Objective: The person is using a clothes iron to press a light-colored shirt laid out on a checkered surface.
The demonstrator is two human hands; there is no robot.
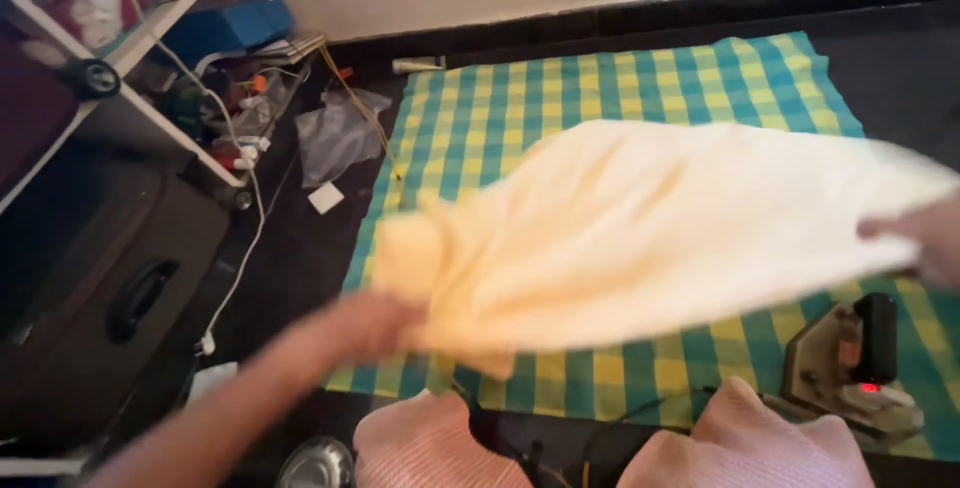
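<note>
Spreading is our step: left hand (365,323) and right hand (925,238) each pinch the cream cloth (640,233) between them, above the checked sheet (600,98), so lowering it flat calls for even tension.

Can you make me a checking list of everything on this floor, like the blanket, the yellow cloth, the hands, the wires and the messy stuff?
Surface: checked green-and-yellow blanket on dark floor.
Job's things: pale yellow cloth held spread above blanket; iron, red light on.
Clutter: plastic bag, small steel bowl.
Grippers: left hand and right hand grip cloth's ends.
Cables: white cord; dark cord near knees.
Surroundings: shelf, dark suitcase, white wall.
</note>
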